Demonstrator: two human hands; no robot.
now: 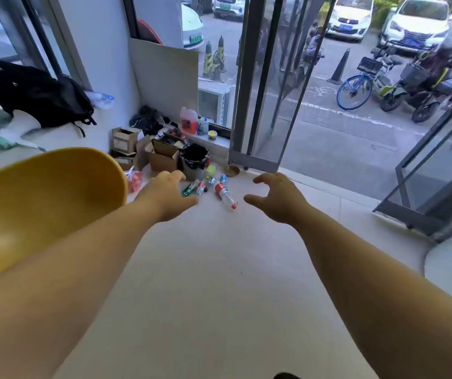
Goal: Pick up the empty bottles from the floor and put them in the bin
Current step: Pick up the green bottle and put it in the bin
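Note:
Several empty plastic bottles lie on the pale floor ahead. A clear bottle with a red label and red cap (225, 194) lies nearest. A green bottle (188, 189), a small red-labelled bottle (200, 187), a yellow-green bottle (210, 170) and a blue-labelled one (223, 179) lie closer to the bin. The bin (194, 160) is a round one lined with a black bag and stands just behind them. My left hand (170, 196) and my right hand (276, 196) reach forward, fingers spread, holding nothing, well short of the bottles.
A yellow chair seat (41, 203) fills the left foreground. Cardboard boxes (162, 155) and a red bag (134, 180) sit left of the bin. A small brown bowl (232, 170) lies by the glass door frame (254, 110). An open doorway leads outside on the right.

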